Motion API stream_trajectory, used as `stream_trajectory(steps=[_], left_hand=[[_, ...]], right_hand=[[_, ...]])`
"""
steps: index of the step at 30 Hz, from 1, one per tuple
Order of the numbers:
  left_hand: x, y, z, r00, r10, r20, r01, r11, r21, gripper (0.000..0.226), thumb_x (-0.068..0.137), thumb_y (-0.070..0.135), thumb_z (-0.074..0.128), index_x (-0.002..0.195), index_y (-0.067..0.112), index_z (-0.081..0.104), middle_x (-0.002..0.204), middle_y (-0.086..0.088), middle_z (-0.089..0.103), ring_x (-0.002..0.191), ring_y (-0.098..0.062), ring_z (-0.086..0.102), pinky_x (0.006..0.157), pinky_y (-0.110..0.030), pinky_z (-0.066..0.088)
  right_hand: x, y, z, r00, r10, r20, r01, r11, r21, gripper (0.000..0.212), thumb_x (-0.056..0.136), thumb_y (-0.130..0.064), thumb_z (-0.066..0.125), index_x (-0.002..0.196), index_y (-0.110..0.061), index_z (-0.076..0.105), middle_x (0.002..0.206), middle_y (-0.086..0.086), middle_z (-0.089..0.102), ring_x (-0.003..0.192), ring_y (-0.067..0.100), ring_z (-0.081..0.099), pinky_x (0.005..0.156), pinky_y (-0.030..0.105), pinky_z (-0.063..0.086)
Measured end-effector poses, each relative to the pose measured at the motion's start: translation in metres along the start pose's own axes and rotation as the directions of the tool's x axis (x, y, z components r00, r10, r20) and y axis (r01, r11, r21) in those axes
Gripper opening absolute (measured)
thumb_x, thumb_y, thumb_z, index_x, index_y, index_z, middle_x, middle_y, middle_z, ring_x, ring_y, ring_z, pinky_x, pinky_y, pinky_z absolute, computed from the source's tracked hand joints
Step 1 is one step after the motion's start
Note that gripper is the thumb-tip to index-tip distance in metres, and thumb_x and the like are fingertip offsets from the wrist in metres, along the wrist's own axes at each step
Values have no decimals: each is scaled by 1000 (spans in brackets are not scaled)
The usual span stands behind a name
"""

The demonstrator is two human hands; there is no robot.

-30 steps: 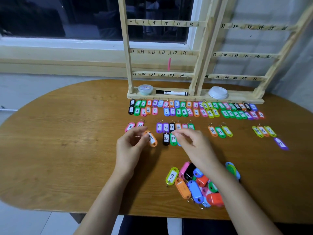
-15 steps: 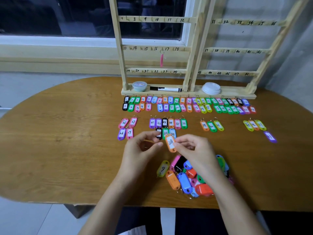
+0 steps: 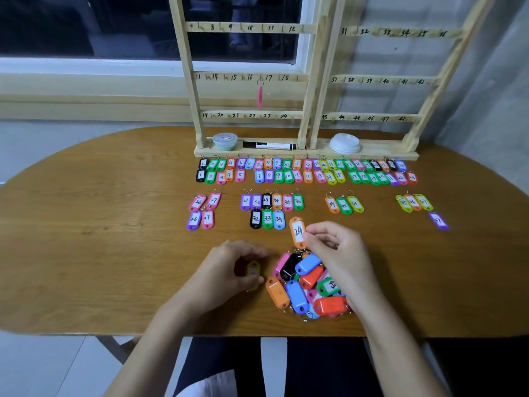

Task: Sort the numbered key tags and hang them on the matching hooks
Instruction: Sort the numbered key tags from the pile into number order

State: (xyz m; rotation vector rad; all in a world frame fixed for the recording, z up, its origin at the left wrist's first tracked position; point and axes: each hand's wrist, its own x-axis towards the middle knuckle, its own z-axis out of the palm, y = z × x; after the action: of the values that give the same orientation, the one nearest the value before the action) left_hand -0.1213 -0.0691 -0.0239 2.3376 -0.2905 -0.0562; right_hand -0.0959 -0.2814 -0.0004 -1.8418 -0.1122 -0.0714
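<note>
Our right hand (image 3: pixel 340 253) pinches an orange tag (image 3: pixel 297 232) marked 24 just beyond the unsorted pile (image 3: pixel 309 285) on the worktop (image 3: pixel 114 224); our left hand (image 3: pixel 226 270) curls its fingers (image 3: pixel 249 251) round a yellow tag (image 3: pixel 253 272) (writing blurred) beside the pile.

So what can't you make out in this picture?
Head view.
Yellow tag in the left hand: number blurred, fingers cover part.
Pile of tags: most face down or under the right hand holding the orange tag.
Pink tag on the rack: sideways, number unseen.
Rack top: cut by the frame.
</note>
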Motion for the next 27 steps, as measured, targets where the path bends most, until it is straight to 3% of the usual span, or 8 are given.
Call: stream_trajectory(steps=[6,10,17,22,27], left_hand=[[7,-2,5,998,47,-39,-46,999,24,44,80,13,75,108,44,59,105,24,60,103,2,54,90,-16,44],[12,-10,6,990,93,-110,-94,996,-7,34,87,10,67,112,33,66,109,17,64,101,2,58,83,-11,44],[10,-27,-5,988,148,38,-146,988,-53,41,79,12,76,110,36,67,109,25,64,106,0,54,91,-17,40],[15,-30,-2,991,132,-13,-133,988,-75,34,77,20,78,107,33,69,108,14,64,106,-7,58,96,-30,43],[17,-26,3,992,72,-104,-79,995,-63,26,76,23,77,100,32,70,99,11,61,95,-6,57,85,-22,43]], right_hand=[[-2,0,-4,1000,-10,-22,10,1000,10,17,85,-11,69,82,-28,67,79,-8,71,76,1,65,68,12,50],[-3,-2,-6,1000,-11,-26,12,1000,21,19,85,-11,69,81,-29,67,78,-10,70,77,-1,64,69,11,50],[-2,0,-11,999,-10,-39,11,1000,13,20,86,-13,69,82,-33,66,79,-12,70,78,-3,64,69,13,51],[0,2,-13,999,-8,-40,8,1000,12,17,86,-13,68,85,-29,67,82,-11,70,79,-2,64,69,12,50],[1,1,-12,999,-16,-37,16,1000,-7,17,86,-14,68,85,-30,66,83,-12,70,79,-4,64,69,12,50]])
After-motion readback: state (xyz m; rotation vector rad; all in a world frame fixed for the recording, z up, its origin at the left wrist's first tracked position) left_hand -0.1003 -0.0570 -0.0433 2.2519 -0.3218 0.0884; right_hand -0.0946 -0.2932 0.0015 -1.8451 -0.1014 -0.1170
